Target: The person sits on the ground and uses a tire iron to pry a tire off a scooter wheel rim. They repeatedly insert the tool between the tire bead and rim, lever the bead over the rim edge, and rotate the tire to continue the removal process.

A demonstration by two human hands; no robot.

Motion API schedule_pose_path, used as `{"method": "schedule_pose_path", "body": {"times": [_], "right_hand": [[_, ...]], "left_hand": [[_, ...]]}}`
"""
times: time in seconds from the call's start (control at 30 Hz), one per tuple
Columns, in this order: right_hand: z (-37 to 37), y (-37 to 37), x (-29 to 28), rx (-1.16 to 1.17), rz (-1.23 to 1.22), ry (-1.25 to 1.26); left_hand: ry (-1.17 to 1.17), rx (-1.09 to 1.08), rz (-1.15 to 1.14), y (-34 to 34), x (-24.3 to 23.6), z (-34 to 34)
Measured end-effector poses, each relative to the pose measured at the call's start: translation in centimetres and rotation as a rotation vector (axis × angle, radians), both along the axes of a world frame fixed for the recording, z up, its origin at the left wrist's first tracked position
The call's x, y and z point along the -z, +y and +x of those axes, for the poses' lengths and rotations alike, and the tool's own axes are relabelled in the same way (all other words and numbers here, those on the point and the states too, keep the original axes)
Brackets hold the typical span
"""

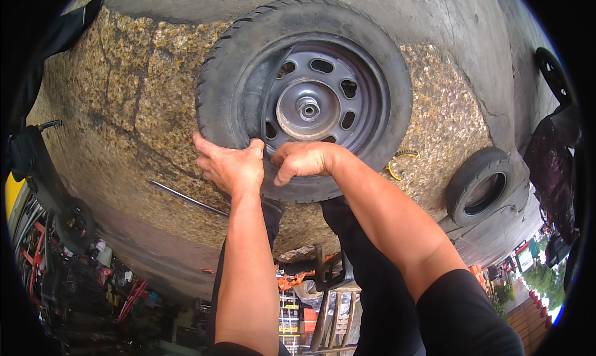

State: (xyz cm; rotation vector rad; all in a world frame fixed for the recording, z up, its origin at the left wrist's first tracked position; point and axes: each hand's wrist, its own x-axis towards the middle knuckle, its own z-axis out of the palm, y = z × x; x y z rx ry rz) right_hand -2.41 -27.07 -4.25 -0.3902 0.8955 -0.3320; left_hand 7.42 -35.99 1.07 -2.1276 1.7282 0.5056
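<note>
Fingers (208, 160) of our left hand (230, 166) are curled together over the tyre's near sidewall, thumb hooked up by the rim edge, so that hand is clamped on rubber. Right next to it, our right hand (307, 159) is fisted down on the same stretch, knuckles toward the rim, fingers tucked under and pressing. We can't tell whether anything small is pinched inside that fist.

Wheel (304, 98) lies flat on the speckled stone pavement (124, 108), straight ahead of us, its near edge under both hands. Face points up at us, with the grey steel rim (316, 98) and its hub in the middle, so the axle line runs straight up out of the ground; a round thing like this has no real long side.

For this bit, we'd say keep both hands close together and work the sidewall a short stretch at a time, weight over the wrists, fingers clear of the rim lip so nothing gets nipped.

Off left lies a thin metal bar (186, 198); off right, a yellowish curved piece (397, 163) and a smaller spare tyre (481, 185).
</note>
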Motion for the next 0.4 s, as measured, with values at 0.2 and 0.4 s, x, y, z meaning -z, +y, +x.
{"method": "schedule_pose_path", "body": {"times": [0.2, 0.4], "right_hand": [[0.0, -1.2, -0.7, -0.214, -0.141, 0.16], [0.9, -3.4, -0.1, -0.435, -0.166, 0.189]], "left_hand": [[0.017, -0.003, 0.005, -0.2, 0.1, 0.0], [0.016, 0.028, 0.029, -0.2, 0.0, 0.6]]}}
